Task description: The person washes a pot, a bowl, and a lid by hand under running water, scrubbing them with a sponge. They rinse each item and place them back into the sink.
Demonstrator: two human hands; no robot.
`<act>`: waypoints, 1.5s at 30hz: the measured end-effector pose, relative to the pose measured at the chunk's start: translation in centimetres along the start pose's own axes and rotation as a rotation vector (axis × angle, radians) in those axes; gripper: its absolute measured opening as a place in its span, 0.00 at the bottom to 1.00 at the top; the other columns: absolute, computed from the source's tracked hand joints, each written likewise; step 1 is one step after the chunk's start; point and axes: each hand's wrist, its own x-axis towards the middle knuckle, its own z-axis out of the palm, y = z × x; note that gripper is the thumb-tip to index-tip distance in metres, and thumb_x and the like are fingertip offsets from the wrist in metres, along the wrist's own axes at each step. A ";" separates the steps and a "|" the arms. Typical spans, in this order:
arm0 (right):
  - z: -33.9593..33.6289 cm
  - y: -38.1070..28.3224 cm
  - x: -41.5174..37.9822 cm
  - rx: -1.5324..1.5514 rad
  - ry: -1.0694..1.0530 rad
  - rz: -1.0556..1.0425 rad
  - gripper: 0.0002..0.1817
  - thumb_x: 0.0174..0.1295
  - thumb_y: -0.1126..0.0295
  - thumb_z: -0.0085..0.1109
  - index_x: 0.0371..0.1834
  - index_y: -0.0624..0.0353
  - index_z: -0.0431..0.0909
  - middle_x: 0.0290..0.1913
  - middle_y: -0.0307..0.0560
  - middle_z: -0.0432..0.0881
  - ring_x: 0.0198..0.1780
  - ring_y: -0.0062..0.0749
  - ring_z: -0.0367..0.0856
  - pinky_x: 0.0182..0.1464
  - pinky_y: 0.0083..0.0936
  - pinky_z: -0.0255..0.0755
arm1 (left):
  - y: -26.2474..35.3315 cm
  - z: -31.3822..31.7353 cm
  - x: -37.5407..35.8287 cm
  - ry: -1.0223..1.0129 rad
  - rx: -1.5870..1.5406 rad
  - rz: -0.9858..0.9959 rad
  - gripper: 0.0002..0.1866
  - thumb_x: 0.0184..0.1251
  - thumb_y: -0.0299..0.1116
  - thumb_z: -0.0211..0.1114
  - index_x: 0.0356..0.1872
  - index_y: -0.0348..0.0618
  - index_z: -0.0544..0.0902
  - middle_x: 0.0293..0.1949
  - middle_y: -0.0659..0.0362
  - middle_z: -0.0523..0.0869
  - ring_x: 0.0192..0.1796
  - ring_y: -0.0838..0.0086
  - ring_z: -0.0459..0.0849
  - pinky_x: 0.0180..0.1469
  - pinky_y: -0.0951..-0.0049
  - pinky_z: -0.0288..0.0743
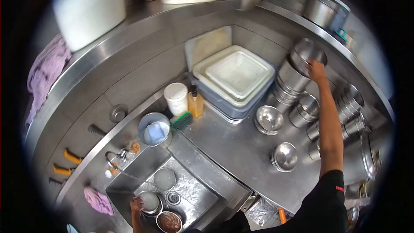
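Note:
My right hand (317,70) reaches far out over the counter, its fingers closed on the rim of a round steel pot (302,51) at the top of a tall stack. Below it, other steel pots (293,77) sit nested in one another. Down in the sink (194,185), my left hand (137,205) grips the edge of a steel container (150,201) with cloudy water in it. Next to that stand a second container of cloudy water (164,179) and a round one with brownish liquid (169,221). A tap (114,160) runs a thin stream into the sink.
White and grey tubs (235,75) are stacked against the wall. Steel bowls (284,157) and further pots (349,103) stand on the counter. By the sink are a soap bottle (195,103), a white tub (176,99), a green scrubber (182,121) and a bucket with a blue sponge (154,133).

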 end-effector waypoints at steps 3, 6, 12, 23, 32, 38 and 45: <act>7.2 7.5 0.0 0.146 -0.145 -0.123 0.12 0.64 0.67 0.58 0.47 0.59 0.83 0.44 0.57 0.84 0.50 0.52 0.81 0.52 0.43 0.73 | -6.4 -3.8 4.9 -0.160 0.186 0.163 0.18 0.71 0.48 0.56 0.42 0.44 0.83 0.27 0.62 0.82 0.28 0.71 0.82 0.29 0.66 0.78; 10.8 10.1 -1.1 0.419 -0.207 -0.138 0.20 0.64 0.69 0.61 0.59 0.61 0.75 0.53 0.57 0.80 0.56 0.49 0.78 0.61 0.38 0.70 | -10.1 -2.9 3.6 0.302 1.290 1.048 0.10 0.64 0.37 0.58 0.29 0.44 0.83 0.33 0.52 0.84 0.37 0.56 0.83 0.41 0.52 0.76; 5.8 -7.8 2.2 0.186 0.041 -0.162 0.26 0.66 0.71 0.62 0.67 0.64 0.70 0.62 0.56 0.78 0.64 0.48 0.75 0.66 0.36 0.66 | -3.8 4.0 -6.1 0.162 1.178 0.229 0.39 0.57 0.56 0.68 0.68 0.52 0.71 0.70 0.52 0.69 0.74 0.60 0.64 0.74 0.44 0.52; -0.6 -58.7 -7.6 1.095 -0.618 -0.661 0.33 0.60 0.64 0.68 0.67 0.64 0.68 0.59 0.60 0.78 0.61 0.49 0.77 0.65 0.36 0.68 | -11.2 6.4 -3.0 0.079 1.319 -0.049 0.37 0.70 0.64 0.48 0.71 0.50 0.67 0.75 0.58 0.64 0.79 0.63 0.53 0.71 0.25 0.27; 9.6 -73.5 -11.8 0.721 -0.887 -0.543 0.44 0.60 0.46 0.63 0.72 0.64 0.59 0.61 0.70 0.75 0.63 0.64 0.73 0.67 0.44 0.65 | -11.5 4.9 -2.0 0.286 1.184 0.323 0.24 0.70 0.48 0.53 0.60 0.45 0.77 0.64 0.49 0.77 0.70 0.56 0.71 0.71 0.28 0.40; 12.4 -77.1 -13.1 0.450 -0.878 -0.434 0.36 0.58 0.48 0.62 0.66 0.51 0.64 0.54 0.68 0.80 0.58 0.63 0.77 0.61 0.46 0.71 | -7.9 14.9 -2.4 -0.079 0.872 0.629 0.19 0.63 0.39 0.58 0.54 0.46 0.81 0.58 0.51 0.80 0.64 0.58 0.76 0.70 0.49 0.60; 12.3 -74.4 -10.5 0.619 -0.743 -0.416 0.23 0.61 0.58 0.61 0.57 0.55 0.70 0.50 0.61 0.81 0.55 0.58 0.79 0.56 0.41 0.71 | -10.1 18.9 5.6 -0.012 1.296 0.407 0.26 0.68 0.40 0.55 0.67 0.46 0.72 0.69 0.50 0.69 0.76 0.57 0.59 0.77 0.44 0.45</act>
